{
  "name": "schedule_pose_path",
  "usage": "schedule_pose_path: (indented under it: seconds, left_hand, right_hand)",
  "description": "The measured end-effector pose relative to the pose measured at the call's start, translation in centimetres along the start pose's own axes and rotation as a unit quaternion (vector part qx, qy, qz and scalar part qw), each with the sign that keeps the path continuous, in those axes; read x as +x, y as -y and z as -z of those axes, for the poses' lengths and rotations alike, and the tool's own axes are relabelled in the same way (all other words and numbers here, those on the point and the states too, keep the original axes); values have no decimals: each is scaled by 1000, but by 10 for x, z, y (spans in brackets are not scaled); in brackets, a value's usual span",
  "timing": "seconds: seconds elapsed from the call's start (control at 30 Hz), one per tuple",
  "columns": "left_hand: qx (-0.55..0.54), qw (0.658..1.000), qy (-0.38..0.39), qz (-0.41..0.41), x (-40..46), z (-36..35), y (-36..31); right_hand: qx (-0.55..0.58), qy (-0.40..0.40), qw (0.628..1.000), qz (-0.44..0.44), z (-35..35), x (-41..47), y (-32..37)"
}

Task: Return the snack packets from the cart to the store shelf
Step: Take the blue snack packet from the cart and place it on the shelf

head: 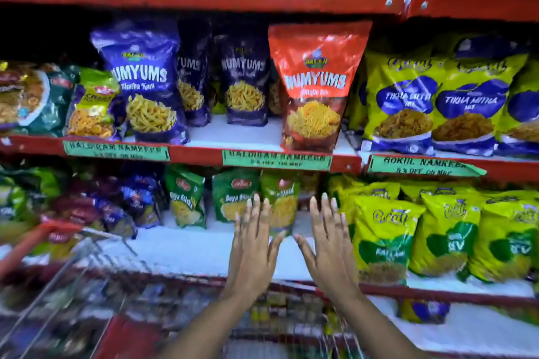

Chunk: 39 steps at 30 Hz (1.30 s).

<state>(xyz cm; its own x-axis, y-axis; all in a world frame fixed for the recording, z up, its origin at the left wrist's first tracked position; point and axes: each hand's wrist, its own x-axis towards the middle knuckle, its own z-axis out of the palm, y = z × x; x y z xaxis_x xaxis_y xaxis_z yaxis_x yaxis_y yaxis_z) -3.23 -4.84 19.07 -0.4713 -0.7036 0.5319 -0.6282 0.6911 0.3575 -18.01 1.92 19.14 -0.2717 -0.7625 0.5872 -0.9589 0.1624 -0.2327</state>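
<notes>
Both hands up at the lower shelf: my left hand [253, 245] and right hand [326, 245] are flat, fingers spread wide, holding nothing, palms turned toward the green snack packet [281, 201] that stands upright on the white shelf board [189, 251]. Left fingertips overlap the packet's left edge; whether they touch it I cannot tell. Right hand sits just beside the packet, apart from it. Packet is glossy plastic film, pillow-shaped, with a yellow patch on its front; its print is blurred beyond reading and its lower left part is hidden behind my left hand. Left of the packet stand two more green pouches [186, 198], lettering smeared. Right of it, yellow-green bags [385, 239] with crinkled film, standing in a row. Above the packet, a red metal shelf lip carries a green paper price tag [277, 160], text only partly legible. Below and left of the packet, the wire cart [96, 280] is heavily motion-blurred; its contents are not distinguishable, and its red handle [35, 239] is cut off by the frame edge.
</notes>
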Motion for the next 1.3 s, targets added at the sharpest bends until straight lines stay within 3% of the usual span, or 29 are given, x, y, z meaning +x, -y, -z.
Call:
schedule_pose_path:
  seconds: [0.27, 0.4, 0.5, 0.63, 0.73, 0.8, 0.87, 0.93, 1.03, 1.1, 1.2, 1.3]
  left_hand:
    - [57, 979, 190, 47, -150, -22, 43]
    - [54, 957, 283, 39, -202, -27, 67]
    - [58, 939, 336, 55, -228, -26, 90]
    - [-66, 893, 395, 204, -227, -20, 107]
    - [-130, 850, 455, 229, -224, -20, 122]
    - [-156, 853, 429, 253, -229, -26, 134]
    - [-212, 855, 333, 337, -233, -31, 143]
    - [-268, 823, 245, 437, -232, -38, 146]
    - [-383, 745, 163, 522, -232, -57, 152]
    - [-394, 728, 148, 540, -235, -74, 155]
    - [-364, 748, 170, 528, -243, -99, 151]
    - [-371, 738, 175, 536, -239, -111, 147]
  right_hand:
    - [85, 230, 969, -42, -46, -140, 24]
    - [150, 365, 918, -42, -52, -179, 34]
    - [225, 450, 859, -95, -62, -198, 37]
    - [300, 500, 778, -234, -82, -214, 32]
    - [309, 461, 783, -283, -97, -218, 25]
    - [320, 419, 792, -308, -105, -214, 24]
    - [334, 386, 779, -365, -117, -213, 22]
    - [354, 373, 745, -425, -129, -213, 21]
    - [347, 366, 714, -485, -150, -216, 18]
    - [342, 353, 713, -500, -160, -218, 19]
    - [385, 325, 684, -527, -169, -223, 23]
    - [405, 288, 667, -555, -176, -230, 27]
